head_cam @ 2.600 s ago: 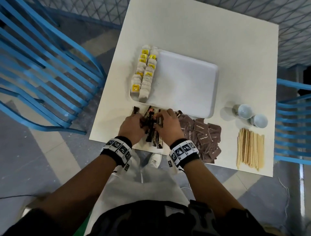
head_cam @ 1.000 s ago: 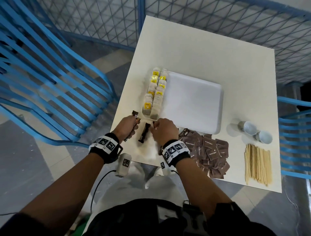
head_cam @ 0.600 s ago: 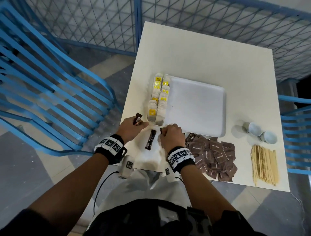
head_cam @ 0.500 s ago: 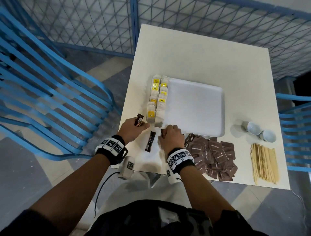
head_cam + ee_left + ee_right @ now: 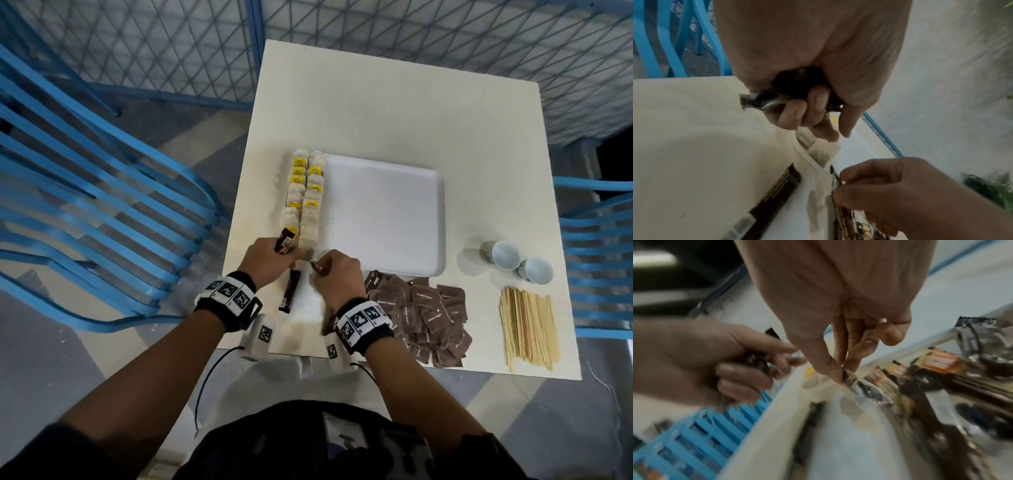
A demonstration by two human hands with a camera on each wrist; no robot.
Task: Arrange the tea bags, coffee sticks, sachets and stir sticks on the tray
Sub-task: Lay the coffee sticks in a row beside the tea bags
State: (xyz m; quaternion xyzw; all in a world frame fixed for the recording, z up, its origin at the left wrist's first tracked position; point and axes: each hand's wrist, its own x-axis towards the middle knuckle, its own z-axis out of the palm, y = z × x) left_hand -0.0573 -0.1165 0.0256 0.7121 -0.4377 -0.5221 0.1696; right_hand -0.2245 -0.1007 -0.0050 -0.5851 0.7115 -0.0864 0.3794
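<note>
Now your left hand (image 5: 270, 255) bunches coffee sticks (image 5: 285, 241) ready for the tray (image 5: 383, 212), while your right hand (image 5: 337, 274) pinches another stick's end (image 5: 846, 376) off the bench (image 5: 411, 113) to add.

One white tray (image 5: 383, 212) sits on the table (image 5: 394, 113). Tea bags (image 5: 305, 195) stand in two rows along its left edge; about a dozen, the exact number unclear. One coffee stick (image 5: 289, 290) lies loose on the table; others are in the hands, too hidden to count. Brown sachets (image 5: 423, 318) form one heap, uncountable. Stir sticks (image 5: 527, 329) form one bundle. Two cups (image 5: 520, 262) stand beside the tray.
</note>
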